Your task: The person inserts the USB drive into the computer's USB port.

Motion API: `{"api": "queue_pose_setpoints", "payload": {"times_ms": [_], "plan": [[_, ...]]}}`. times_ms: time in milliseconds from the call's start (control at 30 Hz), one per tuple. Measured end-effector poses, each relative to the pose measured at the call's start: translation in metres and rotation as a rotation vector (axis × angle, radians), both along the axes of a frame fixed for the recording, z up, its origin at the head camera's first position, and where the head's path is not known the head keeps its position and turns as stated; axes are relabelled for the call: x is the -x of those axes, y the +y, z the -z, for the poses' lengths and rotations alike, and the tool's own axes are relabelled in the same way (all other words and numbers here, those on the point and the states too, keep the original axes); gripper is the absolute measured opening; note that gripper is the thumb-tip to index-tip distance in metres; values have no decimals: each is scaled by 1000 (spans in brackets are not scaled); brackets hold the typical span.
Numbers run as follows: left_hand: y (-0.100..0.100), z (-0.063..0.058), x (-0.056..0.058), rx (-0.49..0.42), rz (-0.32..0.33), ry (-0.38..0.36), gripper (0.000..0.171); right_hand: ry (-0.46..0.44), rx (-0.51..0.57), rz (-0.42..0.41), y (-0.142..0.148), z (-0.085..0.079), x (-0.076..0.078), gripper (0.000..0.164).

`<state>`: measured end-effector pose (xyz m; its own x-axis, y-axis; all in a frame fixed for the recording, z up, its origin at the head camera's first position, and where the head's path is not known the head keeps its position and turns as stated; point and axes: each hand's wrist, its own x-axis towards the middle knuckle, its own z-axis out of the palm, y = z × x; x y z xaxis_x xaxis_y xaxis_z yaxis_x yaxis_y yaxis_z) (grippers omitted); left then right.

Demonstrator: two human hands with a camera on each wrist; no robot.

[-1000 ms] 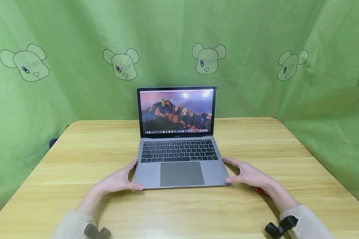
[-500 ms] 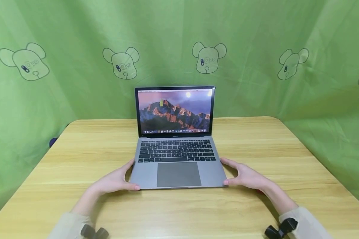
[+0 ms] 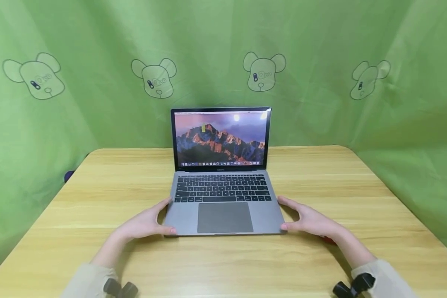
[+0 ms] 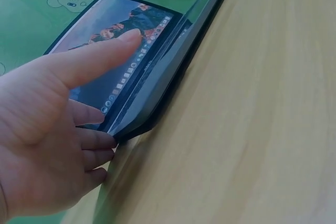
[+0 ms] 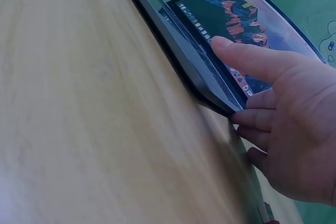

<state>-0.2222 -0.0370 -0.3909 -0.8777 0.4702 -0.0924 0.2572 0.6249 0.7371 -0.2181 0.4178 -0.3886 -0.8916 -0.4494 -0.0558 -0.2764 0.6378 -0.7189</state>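
Observation:
A grey laptop point(image 3: 225, 217) stands unfolded on the wooden table, its lit screen point(image 3: 221, 138) showing a mountain picture. My left hand point(image 3: 143, 223) is at its front left corner, fingers against the side edge and thumb extended over the corner. At the front right corner my right hand point(image 3: 313, 219) mirrors this, fingertips at the side edge and thumb by the corner. Both wrist views show the left thumb point(image 4: 100, 56) and right thumb point(image 5: 252, 59) held out straight, with the other fingers only lightly bent at the laptop's edge.
The pale wooden table point(image 3: 223, 265) extends around the laptop. A small red object point(image 3: 328, 239) is mostly hidden behind the right forearm. Green curtain point(image 3: 208, 33) with mouse-head drawings hangs close behind and beside the table. Something dark purple point(image 3: 68, 176) shows at the left edge.
The laptop has shifted slightly left on the table, both hands moving along with it. The right forearm now covers more of the red object. The whole head view has shifted a little.

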Motion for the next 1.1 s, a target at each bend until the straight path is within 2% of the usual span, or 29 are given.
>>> {"api": "queue_pose_setpoints", "payload": {"times_ms": [133, 233, 367, 500, 633, 867, 1100], "plan": [[0, 0, 2, 12, 21, 52, 98, 50, -35, -10, 7, -1, 0, 79], [1, 0, 2, 57, 44, 113, 93, 65, -59, -1, 14, -3, 0, 76], [6, -5, -1, 192, 40, 204, 90, 55, -49, 24, 25, -7, -3, 72], [12, -11, -8, 349, 32, 331, 85, 64, -42, 39, 36, -12, -8, 69], [16, -13, -13, 450, 34, 430, 79, 91, -59, 57, 49, -15, -14, 67], [18, -11, -14, 487, 48, 492, 73, 144, -132, 113, 69, -16, -24, 67], [14, -6, -11, 490, 75, 559, 74, 182, -172, 145, 84, -9, -32, 64]]}}
